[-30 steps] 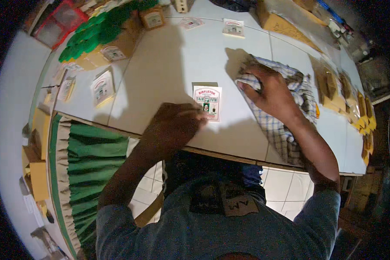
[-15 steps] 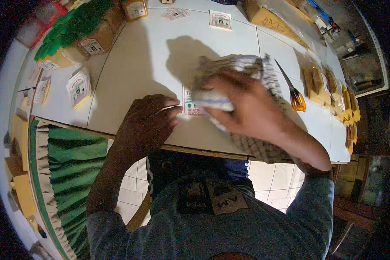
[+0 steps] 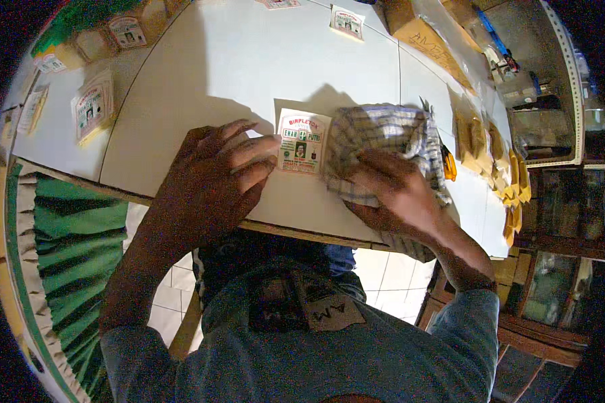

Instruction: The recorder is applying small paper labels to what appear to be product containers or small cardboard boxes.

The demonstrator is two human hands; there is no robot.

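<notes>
While the white table (image 3: 202, 87) fills most of the head view, its far and side edges are crowded: printed labels (image 3: 91, 111) are stacked at the left, small tan boxes (image 3: 129, 32) with green material behind them are seen at the upper left, and another label (image 3: 347, 21) lies at the far edge. Brown paper packets (image 3: 429, 41) are laid at the upper right, and a row of small yellowish pieces (image 3: 501, 168) runs down the right side of the table. An orange-handled tool (image 3: 448, 165) is partly hidden behind the cloth. A green pleated fabric (image 3: 74, 255) hangs beside the table's near left edge. Nothing lies between the hands and the label.

A printed label (image 3: 303, 142), white with red and green print, is found flat on the table near its front edge, between the two hands. It is pinned at its left edge by the fingertips of the left hand (image 3: 212, 178), which is spread palm down with fingers extended, not clenched. A checked cloth (image 3: 390, 144) is bunched just to the right of the label, touching its right edge. The cloth is pressed down and gripped by the right hand (image 3: 393, 191), fingers curled over its folds, the forearm coming in from the lower right.
</notes>
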